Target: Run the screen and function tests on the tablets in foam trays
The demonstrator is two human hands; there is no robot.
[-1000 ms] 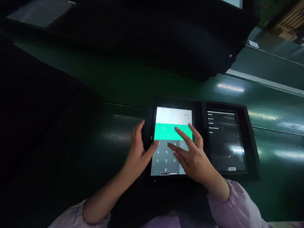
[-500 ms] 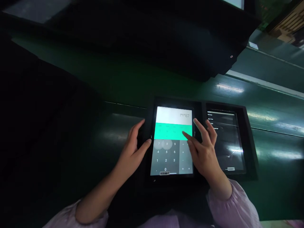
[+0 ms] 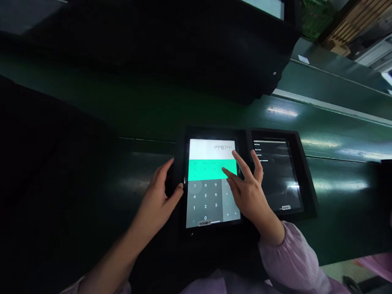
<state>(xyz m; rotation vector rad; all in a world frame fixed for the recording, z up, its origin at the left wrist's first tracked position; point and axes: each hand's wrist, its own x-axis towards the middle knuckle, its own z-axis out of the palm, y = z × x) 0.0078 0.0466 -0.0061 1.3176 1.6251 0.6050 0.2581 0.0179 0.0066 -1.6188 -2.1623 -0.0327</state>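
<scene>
A lit tablet [image 3: 210, 204] in a black surround shows a calculator with a white display, a green band and a grey number pad. A small barcode label [image 3: 204, 223] sits at its lower edge. At the tablet's left side rests my left hand [image 3: 162, 194], thumb and fingers apart along the black surround. My right hand [image 3: 249, 192] hovers over the tablet's right side with fingers spread. Its index fingertip is on or just above the green band; contact is hard to tell.
Directly right lies a second tablet [image 3: 275, 179] with a dark text menu. Both lie on a dark green surface [image 3: 147, 143]. Black cloth [image 3: 196, 53] hangs beyond, under a partly visible bright screen [image 3: 266, 7]. Slatted wood [image 3: 358, 20] shows at the top right.
More characters have appeared on the calculator display. My right hand still hovers over the green band, its middle finger now nearer the display. The whole view has shifted, moving everything slightly left.
</scene>
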